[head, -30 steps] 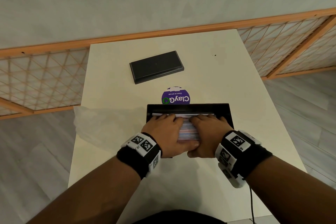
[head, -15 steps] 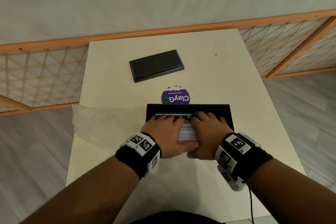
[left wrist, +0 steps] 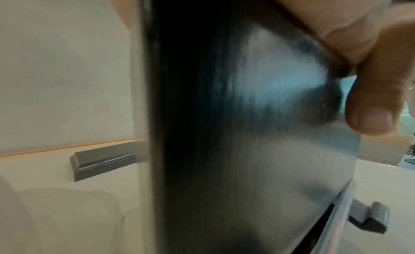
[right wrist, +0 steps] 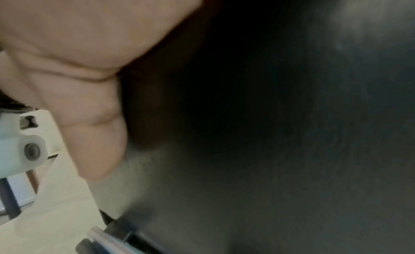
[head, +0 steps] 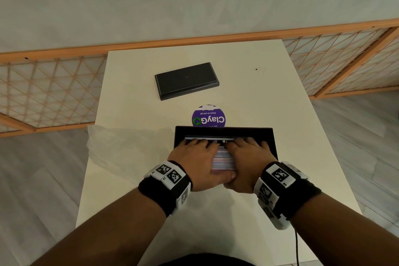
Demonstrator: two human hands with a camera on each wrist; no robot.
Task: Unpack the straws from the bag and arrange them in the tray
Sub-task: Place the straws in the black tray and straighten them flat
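A black tray (head: 224,130) sits mid-table, filled with pastel straws (head: 223,158) lying left to right. My left hand (head: 205,157) and right hand (head: 245,157) lie side by side, palms down on the straws. Their fingers stretch toward the far wall and cover most of the straws. Both thumbs sit at the tray's near side. The left wrist view shows the left thumb (left wrist: 377,106) against the dark tray wall (left wrist: 224,151). The right wrist view shows the right thumb (right wrist: 96,142) beside the same wall (right wrist: 269,133). The clear, empty-looking bag (head: 121,147) lies flat left of the tray.
A second black tray-like slab (head: 186,80) rests farther back on the white table (head: 280,93). A round purple sticker (head: 208,117) lies just beyond the tray. Wooden lattice screens (head: 43,93) stand behind the table on both sides.
Both hands have slid a little toward the tray's far wall over the straws. The tray, bag and slab have not moved.
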